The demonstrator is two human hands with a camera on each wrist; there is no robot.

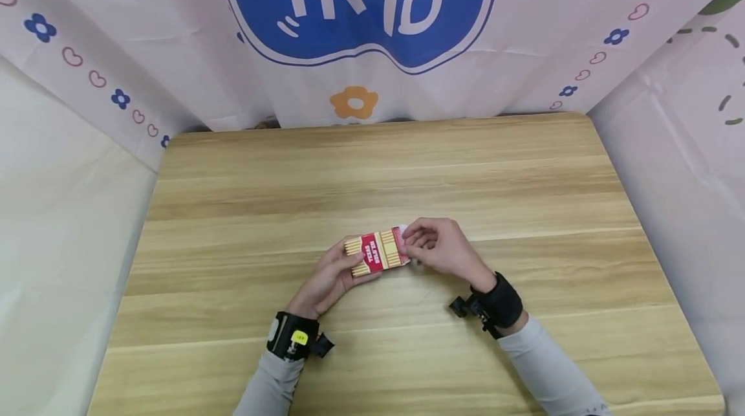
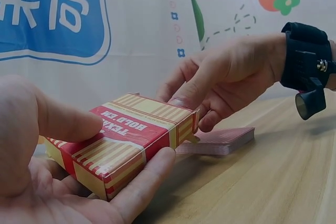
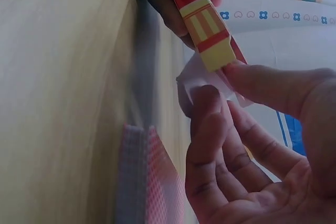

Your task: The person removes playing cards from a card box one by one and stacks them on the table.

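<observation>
My left hand (image 1: 332, 277) holds a red-and-yellow striped playing card box (image 1: 377, 253), its thumb on the face printed TEXAS HOLD'EM. The box lies flat along the fingers and is tilted in the left wrist view. At its far end is my right hand (image 1: 443, 246), pinching with thumb and fingertips at the end flap. A pale flap (image 3: 202, 80) stands out from that end in the right wrist view, between thumb and curled fingers. Below the right hand, a squared deck of cards (image 2: 223, 140) with red patterned backs rests on the table.
The wood-grain table (image 1: 262, 189) reaches to a white printed curtain (image 1: 192, 34) at the back and pale cloth at the sides. Each wrist wears a black strap with a small camera; the right wrist camera (image 1: 460, 306) hangs close over the tabletop.
</observation>
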